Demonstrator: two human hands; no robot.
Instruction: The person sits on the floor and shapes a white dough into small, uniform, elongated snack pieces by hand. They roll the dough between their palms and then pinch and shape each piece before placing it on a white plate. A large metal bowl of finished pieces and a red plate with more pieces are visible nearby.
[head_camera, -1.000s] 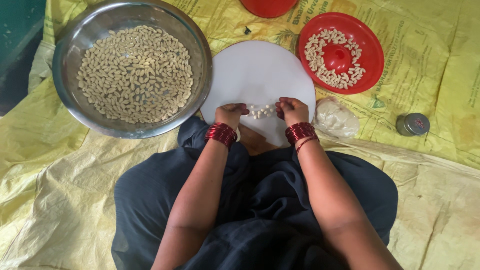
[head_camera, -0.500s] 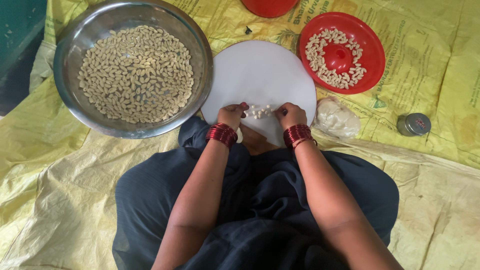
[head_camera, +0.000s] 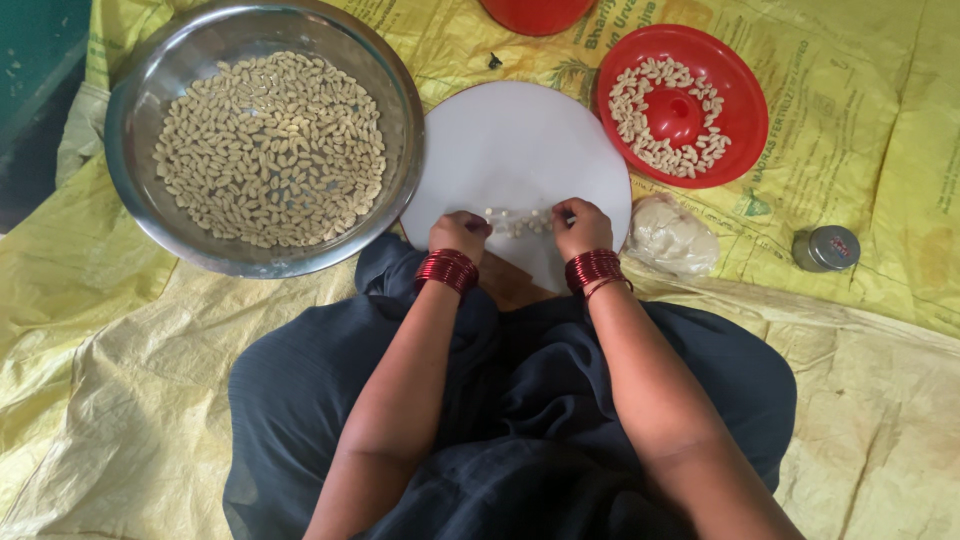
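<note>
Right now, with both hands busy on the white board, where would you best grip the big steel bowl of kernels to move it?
Probably by the rolled rim of the steel bowl, two hands on opposite sides, coming from above at its left and far edges. The walls are smooth and curved, and it is full of pale kernels. Its right edge sits close against the round white board, leaving little finger room.

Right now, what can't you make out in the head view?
- Left hand and right hand: fingertips curl under; grip unclear.
- Small pale pieces on the white round board: too small to identify.
- Red dish: cut off by top edge.
- Small tin: contents hidden by lid.
</note>
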